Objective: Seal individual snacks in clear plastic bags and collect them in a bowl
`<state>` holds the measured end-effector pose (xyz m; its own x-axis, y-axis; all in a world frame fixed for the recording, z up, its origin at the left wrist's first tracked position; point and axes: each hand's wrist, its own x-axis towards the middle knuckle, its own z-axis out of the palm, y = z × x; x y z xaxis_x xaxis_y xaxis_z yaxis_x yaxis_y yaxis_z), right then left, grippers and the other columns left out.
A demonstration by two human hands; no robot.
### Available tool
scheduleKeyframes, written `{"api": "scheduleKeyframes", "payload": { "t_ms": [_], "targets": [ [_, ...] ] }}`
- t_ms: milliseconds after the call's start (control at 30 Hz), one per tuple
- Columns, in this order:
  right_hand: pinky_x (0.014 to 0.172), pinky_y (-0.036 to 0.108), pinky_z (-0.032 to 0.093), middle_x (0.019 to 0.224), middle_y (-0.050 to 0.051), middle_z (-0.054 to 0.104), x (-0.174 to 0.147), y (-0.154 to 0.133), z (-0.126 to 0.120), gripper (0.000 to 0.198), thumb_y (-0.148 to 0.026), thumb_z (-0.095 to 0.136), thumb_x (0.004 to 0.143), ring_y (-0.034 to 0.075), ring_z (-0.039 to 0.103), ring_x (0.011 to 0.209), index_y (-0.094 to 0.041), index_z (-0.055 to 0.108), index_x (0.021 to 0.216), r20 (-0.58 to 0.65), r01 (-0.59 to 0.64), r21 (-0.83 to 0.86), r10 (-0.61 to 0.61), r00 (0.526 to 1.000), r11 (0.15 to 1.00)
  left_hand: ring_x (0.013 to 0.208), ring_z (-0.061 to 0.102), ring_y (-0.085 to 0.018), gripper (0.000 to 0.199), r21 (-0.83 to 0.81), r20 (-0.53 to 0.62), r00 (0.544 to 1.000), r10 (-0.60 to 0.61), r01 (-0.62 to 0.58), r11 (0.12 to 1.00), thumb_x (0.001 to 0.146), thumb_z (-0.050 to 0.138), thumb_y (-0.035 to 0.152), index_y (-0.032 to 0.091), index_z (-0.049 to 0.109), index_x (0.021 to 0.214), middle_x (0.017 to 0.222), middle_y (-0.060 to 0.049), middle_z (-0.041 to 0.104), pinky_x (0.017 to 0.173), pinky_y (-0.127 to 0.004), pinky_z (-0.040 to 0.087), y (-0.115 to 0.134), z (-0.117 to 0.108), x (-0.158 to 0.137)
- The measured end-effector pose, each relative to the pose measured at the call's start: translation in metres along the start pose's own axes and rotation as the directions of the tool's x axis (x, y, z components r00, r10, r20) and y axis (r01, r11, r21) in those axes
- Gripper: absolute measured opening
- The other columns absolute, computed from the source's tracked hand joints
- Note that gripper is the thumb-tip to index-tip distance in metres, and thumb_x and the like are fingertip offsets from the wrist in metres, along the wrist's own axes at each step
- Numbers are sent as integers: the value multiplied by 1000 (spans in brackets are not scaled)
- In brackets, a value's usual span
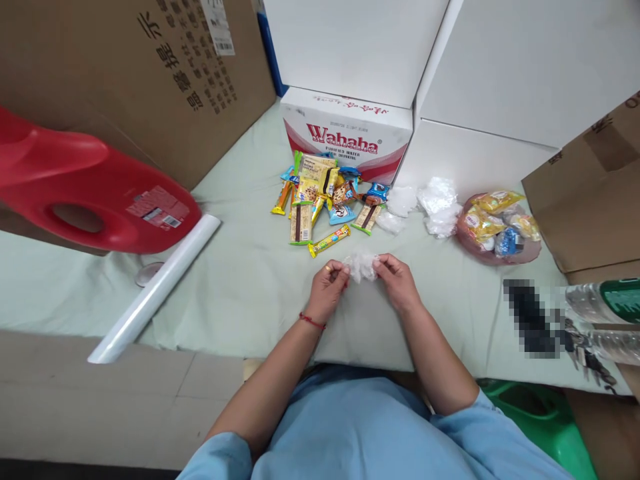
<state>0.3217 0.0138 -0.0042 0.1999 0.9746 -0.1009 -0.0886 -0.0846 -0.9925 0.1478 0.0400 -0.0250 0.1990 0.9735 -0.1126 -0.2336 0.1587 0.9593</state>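
Observation:
Between my two hands is a crumpled clear plastic bag (362, 267), held just above the cloth-covered table. My left hand (330, 287) pinches its left side, and my right hand (397, 279) pinches its right side. A yellow wrapped snack bar (329, 241) lies just beyond my left hand. Behind it is a heap of wrapped snacks (315, 183) in yellow, blue and brown packaging. More crumpled clear plastic bags (439, 205) lie to the right of the heap. A translucent pink bowl (467, 252) with wrapped snacks in it stands farther right.
A white Wahaha carton (350, 130) and white boxes (480, 67) stand at the back. On the left are a big red jug (115, 193) and a white roll (155, 290). Plastic bottles (590, 303) and keys (583, 347) lie at the right. Brown cartons (115, 80) flank the table.

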Motion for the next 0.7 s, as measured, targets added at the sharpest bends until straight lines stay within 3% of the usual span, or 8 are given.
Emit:
{"api": "scheduleKeyframes", "payload": {
  "t_ms": [133,200,300,400,467,533,600,700],
  "targets": [
    [59,24,52,72,-3,60,3,-13,-12,32,-48,81,71,13,55,63,-22,65,80,27,-163,222,161,987,961,81,60,-12,36,-174,-29,999,34,-39,984,76,81,46,20,57,79,93,-1,64,74,-25,50,8,-5,3],
    [45,20,45,67,-4,56,3,-18,-15,35,-47,83,67,10,50,54,-21,62,78,46,-233,265,229,972,936,91,63,-15,37,-271,29,999,-21,28,962,74,83,44,20,55,79,104,-3,64,80,-30,53,14,-7,3],
    [33,16,22,62,-9,48,1,-21,-15,39,-47,86,66,4,31,41,-21,60,80,92,-314,304,300,949,900,80,62,-14,31,-377,126,983,-134,172,910,76,79,38,21,54,82,96,-1,64,72,-31,56,18,-11,3],
    [35,16,18,61,-10,46,1,-19,-13,41,-49,86,68,2,24,41,-21,60,81,90,-299,282,285,954,912,76,59,-12,26,-357,70,993,-96,115,927,75,76,31,21,54,83,93,-1,62,65,-26,52,17,-13,3],
    [37,17,22,60,-9,45,2,-14,-11,40,-53,84,71,4,28,43,-21,61,81,22,-204,208,204,979,957,86,60,-14,23,-264,-94,994,51,-75,962,75,74,30,21,56,85,102,-2,62,67,-25,50,15,-13,2],
    [40,19,27,59,-8,44,2,-9,-8,38,-55,80,75,6,32,46,-22,63,82,-39,-110,104,114,993,989,95,60,-16,15,-27,-234,940,247,-260,965,84,66,36,22,60,90,107,-4,62,74,-27,50,14,-12,-2],
    [42,21,30,59,-8,43,1,-4,-6,36,-56,77,78,8,34,48,-23,65,85,-47,-65,26,66,997,998,98,60,-19,22,293,-205,900,384,-318,902,94,55,42,23,66,97,104,-6,63,85,-33,50,14,-9,-6],
    [46,24,32,60,-6,46,-1,-1,-6,31,-54,73,82,10,37,50,-24,67,86,-1,-42,-9,42,999,999,97,61,-23,27,638,-44,924,380,-266,723,91,63,45,23,72,103,97,-6,70,93,-41,46,11,-4,-11]
  ]
}}
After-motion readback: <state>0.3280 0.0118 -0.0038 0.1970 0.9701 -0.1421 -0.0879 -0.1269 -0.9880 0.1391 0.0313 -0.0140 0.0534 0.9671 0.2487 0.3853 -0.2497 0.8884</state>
